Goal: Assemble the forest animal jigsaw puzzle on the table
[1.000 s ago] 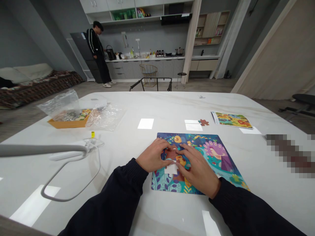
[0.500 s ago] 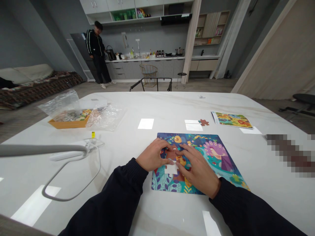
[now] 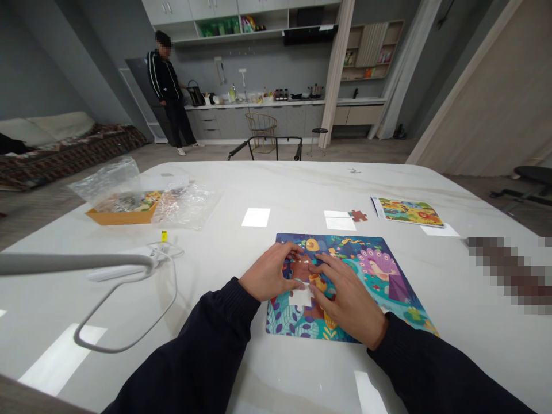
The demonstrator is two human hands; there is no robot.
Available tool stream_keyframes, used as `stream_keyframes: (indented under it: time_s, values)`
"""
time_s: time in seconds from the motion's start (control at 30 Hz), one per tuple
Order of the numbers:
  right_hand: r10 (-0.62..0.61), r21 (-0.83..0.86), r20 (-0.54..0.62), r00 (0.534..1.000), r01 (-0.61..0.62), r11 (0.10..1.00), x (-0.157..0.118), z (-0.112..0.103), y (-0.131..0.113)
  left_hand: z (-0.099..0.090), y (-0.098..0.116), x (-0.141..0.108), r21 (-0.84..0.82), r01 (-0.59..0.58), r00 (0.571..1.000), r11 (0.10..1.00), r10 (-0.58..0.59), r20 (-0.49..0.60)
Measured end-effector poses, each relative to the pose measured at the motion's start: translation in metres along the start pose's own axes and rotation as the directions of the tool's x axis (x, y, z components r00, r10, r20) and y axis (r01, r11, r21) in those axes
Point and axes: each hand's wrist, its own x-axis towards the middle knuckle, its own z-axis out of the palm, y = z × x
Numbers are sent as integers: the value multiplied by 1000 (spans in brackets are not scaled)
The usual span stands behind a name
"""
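A colourful jigsaw puzzle (image 3: 379, 276) lies flat on the white table, with a bear, a peacock and leaves in its picture. My left hand (image 3: 271, 271) rests on its left part, thumb and fingers apart, around the bear. Beside it my right hand (image 3: 347, 293) lies with spread fingers on the puzzle's middle. Between the two thumbs a white gap (image 3: 300, 298) shows where no picture covers the surface. The fingertips touch pieces around the bear, and partly hide them. Beyond the puzzle lies a loose brown puzzle piece (image 3: 359, 216).
A picture booklet (image 3: 407, 211) lies at the back right. On the left stand an orange box (image 3: 123, 217) with pieces and clear plastic wrap (image 3: 190, 206). A white power strip (image 3: 125, 261) and grey cable (image 3: 170, 305) lie nearer. A person (image 3: 170, 92) stands by the kitchen counter.
Both hands stay in nearly the same place on the puzzle. The person in the background has shifted slightly to the left.
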Motion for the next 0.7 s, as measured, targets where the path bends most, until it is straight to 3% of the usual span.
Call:
stream_keyframes:
  time_s: [0.7]
  values:
    - [4, 17, -7, 1000, -4, 1000, 0, 0, -2, 0, 2, 0, 5, -21, 1000, 1000, 21, 10]
